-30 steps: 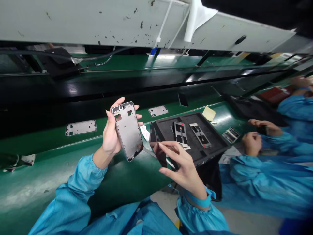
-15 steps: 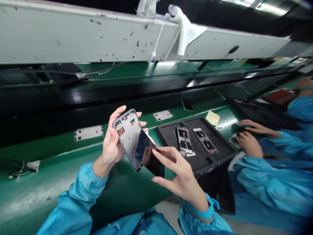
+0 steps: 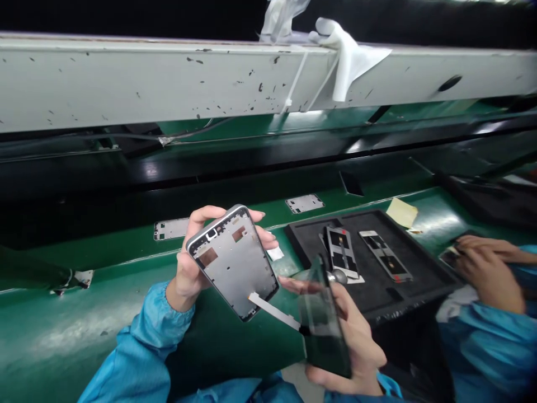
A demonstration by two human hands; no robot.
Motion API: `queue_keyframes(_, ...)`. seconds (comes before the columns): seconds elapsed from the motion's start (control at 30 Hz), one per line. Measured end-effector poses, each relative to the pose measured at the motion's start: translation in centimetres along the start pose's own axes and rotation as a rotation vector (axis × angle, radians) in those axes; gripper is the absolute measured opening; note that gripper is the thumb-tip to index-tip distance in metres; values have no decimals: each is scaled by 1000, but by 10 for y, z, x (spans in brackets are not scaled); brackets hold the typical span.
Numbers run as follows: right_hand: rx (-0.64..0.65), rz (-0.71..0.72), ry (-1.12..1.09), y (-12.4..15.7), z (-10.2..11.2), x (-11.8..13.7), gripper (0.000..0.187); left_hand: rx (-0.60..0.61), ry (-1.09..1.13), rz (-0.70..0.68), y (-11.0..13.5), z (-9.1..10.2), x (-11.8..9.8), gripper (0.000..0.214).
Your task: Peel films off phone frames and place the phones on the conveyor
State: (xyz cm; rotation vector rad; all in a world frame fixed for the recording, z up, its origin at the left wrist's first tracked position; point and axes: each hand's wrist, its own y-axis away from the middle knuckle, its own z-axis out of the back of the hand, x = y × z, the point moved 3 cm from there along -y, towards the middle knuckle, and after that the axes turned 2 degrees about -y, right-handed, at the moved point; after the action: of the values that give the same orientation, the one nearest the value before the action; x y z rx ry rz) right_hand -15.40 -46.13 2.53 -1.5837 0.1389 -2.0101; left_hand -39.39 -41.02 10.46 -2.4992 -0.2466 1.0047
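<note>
My left hand (image 3: 191,268) is closed around a phone frame (image 3: 232,263), its metal inner face turned up toward me and tilted. In my right hand (image 3: 352,336) is a dark phone screen (image 3: 325,330), held by its edges and standing almost on edge. A white ribbon cable (image 3: 274,310) runs from the screen to the lower part of the frame, where its end lies over the metal. Frame and screen are apart, with only the cable between them. The fingers of my right hand behind the screen are partly hidden.
A black foam tray (image 3: 373,302) on the right holds two phone screen parts (image 3: 386,254). Metal phone plates (image 3: 305,204) and a dark panel (image 3: 351,183) lie beyond. A yellow note (image 3: 401,212) is near the tray. A co-worker's hands (image 3: 490,268) work at far right.
My right hand has turned the screen up and moved it right, away from the frame, so the ribbon cable now shows. My left hand still holds the frame. The view has shifted left.
</note>
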Motion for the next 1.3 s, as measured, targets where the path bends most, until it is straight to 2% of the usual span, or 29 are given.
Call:
queue_keyframes(0.07,-73,205,157,-6,3,14,66,19,-5,-1,-1,0,0,54)
queue_keyframes(0.13,-92,284,256,-10,6,23,65,13,-7,7,-2,1,0,56)
queue_keyframes(0.23,-71,261,291,-17,8,25,66,-67,-8,58,-2,5,4,68)
queue_keyframes(0.3,-31,259,254,-22,6,24,69,-72,-19,95,-2,8,8,71)
queue_keyframes(0.37,-21,227,184,-27,3,19,71,-17,-92,90,-4,12,11,66)
queue_keyframes(0.47,-58,76,70,-33,-3,6,74,52,-264,19,-11,20,11,55)
queue_keyframes(0.57,-51,-22,-32,-32,-5,-2,73,1,-295,8,-18,26,9,52)
queue_keyframes(0.7,-18,23,-44,-31,-3,0,69,-106,-273,58,-22,30,8,51)
queue_keyframes(0.83,9,9,-46,-40,-10,0,72,-13,-337,8,-21,29,11,52)
queue_keyframes(0.9,5,-19,-74,-46,-17,-1,76,-20,-378,29,-19,29,14,50)
queue_keyframes(1.07,-82,-66,-129,-56,-35,-11,86,36,-446,51,-20,30,25,43)
queue_keyframes(1.2,-117,-15,-126,-60,-42,-19,91,81,-493,-22,-27,39,34,43)
queue_keyframes(1.3,-113,64,-33,-67,-40,-24,89,51,-538,-41,-30,44,35,48)
